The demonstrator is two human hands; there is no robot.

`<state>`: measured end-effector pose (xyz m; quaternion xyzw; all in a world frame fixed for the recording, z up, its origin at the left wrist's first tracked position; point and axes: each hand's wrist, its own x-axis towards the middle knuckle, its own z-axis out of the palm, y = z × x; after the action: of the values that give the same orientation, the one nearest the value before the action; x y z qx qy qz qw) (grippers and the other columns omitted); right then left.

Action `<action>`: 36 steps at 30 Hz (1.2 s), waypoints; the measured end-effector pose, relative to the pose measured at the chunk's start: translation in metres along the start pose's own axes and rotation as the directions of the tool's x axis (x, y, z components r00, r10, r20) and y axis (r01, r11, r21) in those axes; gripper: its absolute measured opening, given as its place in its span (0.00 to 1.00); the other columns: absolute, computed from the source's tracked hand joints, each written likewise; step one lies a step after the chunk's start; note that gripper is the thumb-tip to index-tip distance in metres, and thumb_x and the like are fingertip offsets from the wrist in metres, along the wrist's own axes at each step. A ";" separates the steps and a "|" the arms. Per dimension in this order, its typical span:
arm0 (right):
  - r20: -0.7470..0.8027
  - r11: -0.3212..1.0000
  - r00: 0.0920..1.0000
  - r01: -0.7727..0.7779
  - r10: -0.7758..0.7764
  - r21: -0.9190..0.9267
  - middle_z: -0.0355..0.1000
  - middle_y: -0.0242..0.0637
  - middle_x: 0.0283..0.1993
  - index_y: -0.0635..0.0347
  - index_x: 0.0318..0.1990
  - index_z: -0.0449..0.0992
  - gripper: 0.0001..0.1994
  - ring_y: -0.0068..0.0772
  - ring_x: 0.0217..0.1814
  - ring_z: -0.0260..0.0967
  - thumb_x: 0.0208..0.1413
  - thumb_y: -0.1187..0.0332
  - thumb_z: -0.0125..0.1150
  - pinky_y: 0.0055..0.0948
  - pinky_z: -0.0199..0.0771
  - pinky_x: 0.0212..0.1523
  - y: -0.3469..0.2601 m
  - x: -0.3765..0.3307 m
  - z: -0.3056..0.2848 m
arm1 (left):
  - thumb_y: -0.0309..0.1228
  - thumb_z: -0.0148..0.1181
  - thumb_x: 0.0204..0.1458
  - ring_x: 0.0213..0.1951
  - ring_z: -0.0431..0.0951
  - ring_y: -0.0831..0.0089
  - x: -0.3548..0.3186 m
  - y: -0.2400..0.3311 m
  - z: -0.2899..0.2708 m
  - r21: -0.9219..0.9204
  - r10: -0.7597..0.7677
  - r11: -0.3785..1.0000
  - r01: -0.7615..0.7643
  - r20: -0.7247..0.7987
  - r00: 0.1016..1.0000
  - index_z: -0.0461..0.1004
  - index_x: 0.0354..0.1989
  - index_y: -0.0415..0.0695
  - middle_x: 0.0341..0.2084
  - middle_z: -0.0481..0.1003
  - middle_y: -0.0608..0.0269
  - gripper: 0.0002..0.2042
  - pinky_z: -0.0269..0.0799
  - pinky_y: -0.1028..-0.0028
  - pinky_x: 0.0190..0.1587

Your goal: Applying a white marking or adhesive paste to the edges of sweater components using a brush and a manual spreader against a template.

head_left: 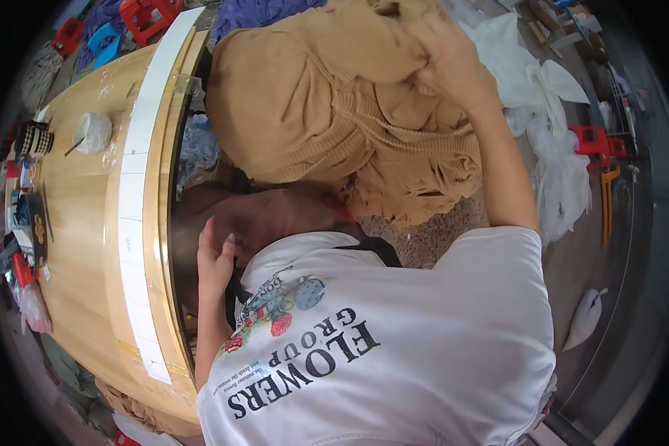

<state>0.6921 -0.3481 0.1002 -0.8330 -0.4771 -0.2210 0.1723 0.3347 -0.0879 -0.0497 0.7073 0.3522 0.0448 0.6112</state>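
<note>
Right hand [446, 56] clamped on a bulky tan ribbed-knit garment [334, 111], bunched far of the pale wooden surface [74, 215]; left hand [214, 260] rests open at its edge. Sorting seems underway; spreading needs both hands.

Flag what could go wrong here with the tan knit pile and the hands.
The right hand grips only the top of the tan knit pile; loose folds could slide onto the floor. The left hand rests beside the wooden table edge, in a dark gap where fabric might snag unseen.
</note>
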 end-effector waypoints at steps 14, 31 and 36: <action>0.598 -0.241 0.595 -0.572 0.536 0.784 0.73 0.32 0.33 0.65 0.35 0.72 0.08 0.22 0.35 0.69 0.46 0.75 0.56 0.22 0.69 0.35 -0.003 -0.026 0.019 | 0.35 0.59 0.50 0.54 0.65 0.66 0.054 0.108 0.081 -0.070 -0.037 0.994 0.089 0.545 0.838 0.55 0.59 0.32 0.52 0.64 0.50 0.31 0.59 0.73 0.56; 0.543 -0.513 0.817 -0.387 0.195 0.766 0.66 0.44 0.52 0.71 0.53 0.63 0.27 0.32 0.54 0.64 0.62 0.51 0.33 0.28 0.61 0.56 0.004 -0.018 0.036 | 0.33 0.51 0.51 0.43 0.74 0.61 0.121 0.193 0.118 -0.724 -0.081 0.490 0.486 0.517 0.852 0.68 0.44 0.39 0.41 0.72 0.54 0.14 0.69 0.61 0.49; 0.545 -0.509 0.816 -0.391 0.194 0.767 0.66 0.43 0.52 0.71 0.53 0.63 0.35 0.32 0.53 0.65 0.59 0.42 0.27 0.28 0.63 0.55 -0.004 -0.018 0.033 | 0.47 0.49 0.53 0.51 0.68 0.60 0.119 0.178 0.111 -0.749 -0.087 0.497 0.438 0.459 0.884 0.66 0.51 0.41 0.49 0.69 0.56 0.25 0.60 0.60 0.56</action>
<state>0.6873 -0.3430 0.0630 -0.4246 -0.1776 0.3822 0.8013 0.5579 -0.1151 0.0387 0.2598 0.2739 -0.0190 0.9258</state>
